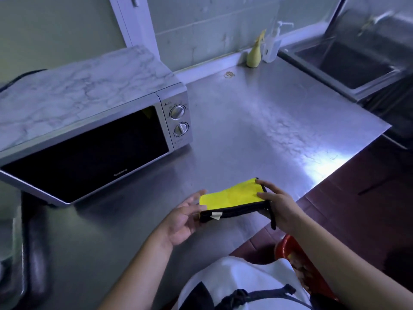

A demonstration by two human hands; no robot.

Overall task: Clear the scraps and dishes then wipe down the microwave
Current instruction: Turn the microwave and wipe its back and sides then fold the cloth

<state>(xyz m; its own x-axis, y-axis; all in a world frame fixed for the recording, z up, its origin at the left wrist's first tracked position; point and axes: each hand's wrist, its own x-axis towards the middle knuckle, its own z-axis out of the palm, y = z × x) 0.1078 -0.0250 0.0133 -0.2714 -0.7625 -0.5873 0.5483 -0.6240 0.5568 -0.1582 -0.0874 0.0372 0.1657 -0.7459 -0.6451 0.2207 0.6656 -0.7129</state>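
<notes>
Yellow cloth [232, 196], folded, black-edged, held over the steel counter [257, 121] near its front edge. Long axis runs left–right between both hands. Right hand [277, 209] pinches the right end, fingers [260, 194] clamped on it; left hand [183, 220] cups the left end, fingers spread, loosely supporting. Microwave [89, 135], door shut, lies up-left of the cloth; left hand is nearer it.
</notes>
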